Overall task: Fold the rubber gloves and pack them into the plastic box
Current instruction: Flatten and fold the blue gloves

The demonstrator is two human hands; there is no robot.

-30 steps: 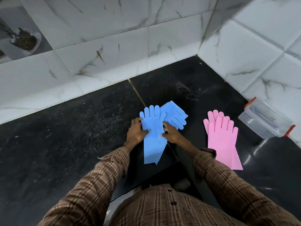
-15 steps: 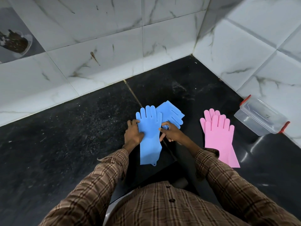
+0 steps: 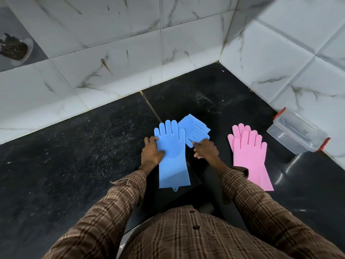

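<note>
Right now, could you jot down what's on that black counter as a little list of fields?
surface: black counter, tiled corner
flat blue glove: laid out, left hand pressing its edge
folded blue glove: behind it, right hand touching
pink gloves: stacked pair, untouched
plastic box: clear, red clips, against the wall, far right

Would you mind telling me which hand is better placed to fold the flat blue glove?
Probably right: the left hand already pins the flat blue glove, while the right hand rests free beside it.
</note>
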